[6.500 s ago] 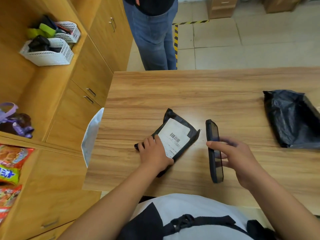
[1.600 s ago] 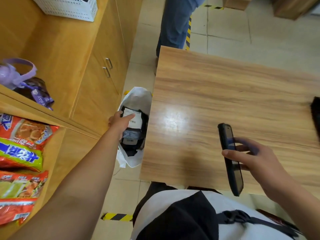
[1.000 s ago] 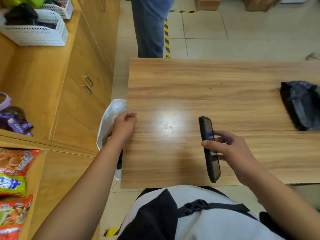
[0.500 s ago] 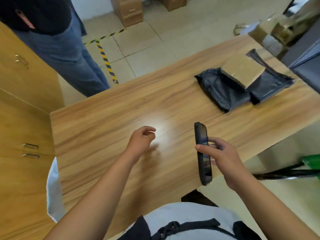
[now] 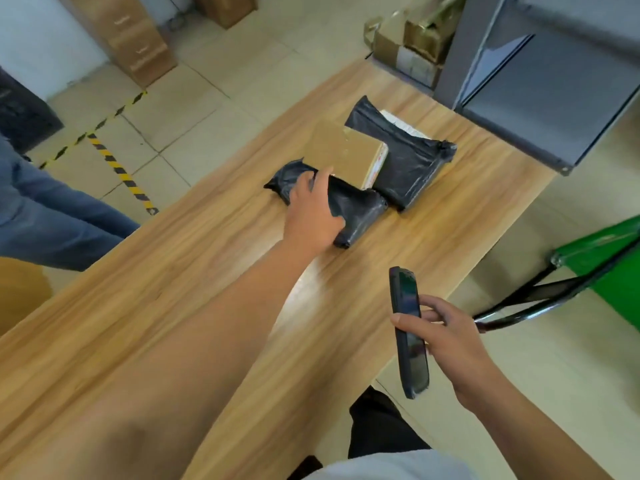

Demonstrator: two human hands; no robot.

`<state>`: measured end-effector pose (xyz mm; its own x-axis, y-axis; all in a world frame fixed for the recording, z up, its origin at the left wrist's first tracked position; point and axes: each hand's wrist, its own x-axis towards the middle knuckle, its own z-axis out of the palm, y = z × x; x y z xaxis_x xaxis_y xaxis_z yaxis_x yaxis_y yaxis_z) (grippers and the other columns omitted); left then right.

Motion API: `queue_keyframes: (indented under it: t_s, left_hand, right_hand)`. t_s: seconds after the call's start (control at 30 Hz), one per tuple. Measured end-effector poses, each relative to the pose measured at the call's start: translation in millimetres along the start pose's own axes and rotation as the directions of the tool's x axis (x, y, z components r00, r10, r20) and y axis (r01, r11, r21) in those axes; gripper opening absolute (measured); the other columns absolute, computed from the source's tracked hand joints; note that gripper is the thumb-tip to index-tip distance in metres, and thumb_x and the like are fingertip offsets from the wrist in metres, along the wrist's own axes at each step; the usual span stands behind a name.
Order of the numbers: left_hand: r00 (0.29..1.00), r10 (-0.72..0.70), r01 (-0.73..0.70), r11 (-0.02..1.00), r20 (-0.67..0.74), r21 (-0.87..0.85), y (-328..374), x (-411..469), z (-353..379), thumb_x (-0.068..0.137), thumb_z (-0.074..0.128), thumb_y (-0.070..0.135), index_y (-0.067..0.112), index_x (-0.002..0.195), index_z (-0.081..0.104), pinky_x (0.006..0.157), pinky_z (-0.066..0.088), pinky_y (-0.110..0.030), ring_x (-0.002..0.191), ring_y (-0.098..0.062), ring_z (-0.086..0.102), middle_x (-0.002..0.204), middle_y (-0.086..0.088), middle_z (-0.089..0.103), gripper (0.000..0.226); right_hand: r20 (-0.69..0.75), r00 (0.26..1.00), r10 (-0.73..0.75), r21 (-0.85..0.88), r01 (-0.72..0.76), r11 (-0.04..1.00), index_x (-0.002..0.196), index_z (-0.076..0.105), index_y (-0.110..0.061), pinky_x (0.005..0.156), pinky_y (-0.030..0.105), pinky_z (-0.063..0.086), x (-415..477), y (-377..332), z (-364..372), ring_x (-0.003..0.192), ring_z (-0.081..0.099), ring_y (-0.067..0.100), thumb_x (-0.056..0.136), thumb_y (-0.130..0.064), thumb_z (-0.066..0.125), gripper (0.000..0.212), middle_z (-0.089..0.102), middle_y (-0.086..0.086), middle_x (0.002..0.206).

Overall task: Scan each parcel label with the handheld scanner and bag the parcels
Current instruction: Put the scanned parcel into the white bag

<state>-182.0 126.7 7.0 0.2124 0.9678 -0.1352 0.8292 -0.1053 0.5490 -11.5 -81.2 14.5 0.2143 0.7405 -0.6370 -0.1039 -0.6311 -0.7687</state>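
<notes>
Three parcels lie together at the far end of the wooden table point(image 5: 173, 306). The nearest is a black plastic parcel point(image 5: 360, 211). Behind it a brown cardboard box point(image 5: 343, 150) leans on a second, larger black parcel point(image 5: 408, 161) with a white label showing at its back. My left hand point(image 5: 311, 209) reaches across the table and grips the left end of the nearest black parcel, fingers bent over its far side and thumb stretched along the top. My right hand point(image 5: 450, 337) holds the dark, phone-like handheld scanner point(image 5: 408, 334) upright at the table's near right edge.
A person in jeans point(image 5: 52, 209) stands at the left beside yellow-black floor tape point(image 5: 117, 168). A grey cabinet point(image 5: 540, 81) stands past the table's far right corner, with cardboard boxes point(image 5: 412, 39) on the floor. A green stool on black legs point(image 5: 595, 265) is at the right.
My view has swung from the white bag at the table's left to the parcels at the right. My left hand, empty since putting a parcel in the bag, has reached the nearest black parcel.
</notes>
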Motion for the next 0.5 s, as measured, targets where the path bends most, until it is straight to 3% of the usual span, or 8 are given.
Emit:
queue_keyframes:
  t_s: [0.1, 0.2, 0.27, 0.37, 0.5]
  left_hand:
    - [0.979, 0.203, -0.179, 0.896, -0.017, 0.405, 24.1, 43.1, 1.6, 0.076, 0.078, 0.010, 0.027, 0.157, 0.012, 0.114, 0.028, -0.050, 0.147, -0.040, 0.016, 0.163, -0.014, 0.011, 0.106]
    - [0.943, 0.326, -0.302, 0.739, 0.073, 0.602, 32.1, 73.7, 7.9, 0.072, 0.082, 0.009, 0.027, 0.157, 0.000, 0.117, 0.021, -0.051, 0.149, -0.038, 0.011, 0.165, -0.010, -0.001, 0.120]
    - [0.928, 0.345, -0.346, 0.657, 0.142, 0.670, 33.0, 86.5, 10.5, 0.071, 0.083, 0.015, 0.025, 0.157, 0.002, 0.118, 0.020, -0.050, 0.150, -0.037, 0.009, 0.165, -0.009, 0.002, 0.118]
    - [0.906, 0.394, -0.380, 0.598, 0.154, 0.705, 29.6, 91.6, 9.9, 0.072, 0.083, 0.023, 0.021, 0.153, 0.015, 0.115, 0.024, -0.047, 0.146, -0.035, 0.019, 0.160, -0.010, 0.020, 0.106]
    - [0.861, 0.504, -0.417, 0.630, 0.063, 0.655, 12.3, 60.8, -3.1, 0.073, 0.080, 0.021, 0.018, 0.147, 0.032, 0.111, 0.030, -0.044, 0.138, -0.031, 0.034, 0.149, -0.009, 0.038, 0.089]
  right_hand:
    - [-0.016, 1.000, -0.018, -0.003, 0.018, 1.000, 0.089, 0.075, -0.048, 0.065, 0.035, 0.058, 5.3, -5.5, -11.5, 0.074, 0.075, 0.012, 0.072, -0.032, 0.090, 0.027, 0.071, 0.007, 0.091]
    - [-0.038, 0.999, -0.016, 0.018, 0.017, 1.000, 0.093, 0.076, -0.044, 0.060, 0.029, 0.056, 10.1, -6.5, -20.0, 0.073, 0.075, 0.012, 0.073, -0.031, 0.090, 0.027, 0.070, 0.010, 0.097]
    - [-0.055, 0.998, -0.009, 0.036, 0.011, 0.999, 0.099, 0.073, -0.037, 0.055, 0.024, 0.055, 12.7, -5.2, -24.6, 0.072, 0.075, 0.010, 0.072, -0.032, 0.090, 0.033, 0.069, 0.010, 0.100]
    - [-0.058, 0.998, 0.006, 0.051, -0.003, 0.999, 0.105, 0.071, -0.035, 0.052, 0.022, 0.054, 14.8, -5.2, -24.7, 0.072, 0.075, 0.009, 0.071, -0.033, 0.090, 0.038, 0.069, 0.011, 0.102]
    - [-0.017, 1.000, -0.005, 0.049, 0.006, 0.999, 0.103, 0.072, -0.034, 0.054, 0.025, 0.056, 19.4, -10.8, -15.2, 0.072, 0.075, 0.012, 0.071, -0.031, 0.090, 0.037, 0.071, 0.009, 0.097]
